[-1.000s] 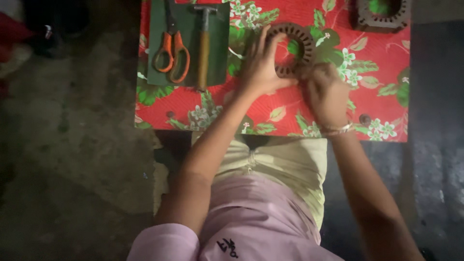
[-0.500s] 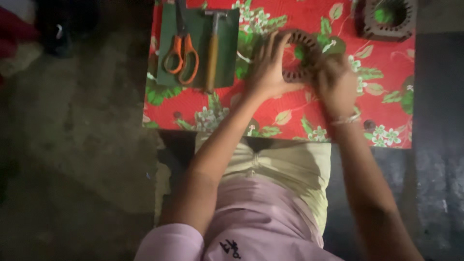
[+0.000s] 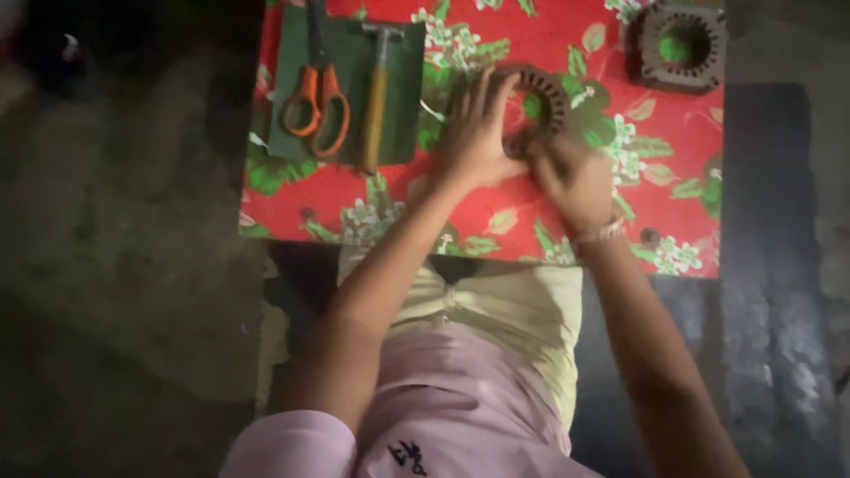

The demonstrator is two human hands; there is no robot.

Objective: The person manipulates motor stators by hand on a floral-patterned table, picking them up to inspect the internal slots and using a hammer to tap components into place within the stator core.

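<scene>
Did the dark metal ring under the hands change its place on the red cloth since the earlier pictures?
Cannot tell. The camera itself shifted, and the ring lies about as far right of the hammer as before, under both hands.

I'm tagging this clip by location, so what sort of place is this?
Probably a small home or informal repair workshop: a hammer and orange-handled scissors lie on a floral-clothed table, and both hands work on a slotted metal ring, likely a motor stator.

no packages, labels, signs or screens were in view, only small dark markings on the pink garment at the bottom edge, too blurred to tell whether they were print or stitching
</scene>
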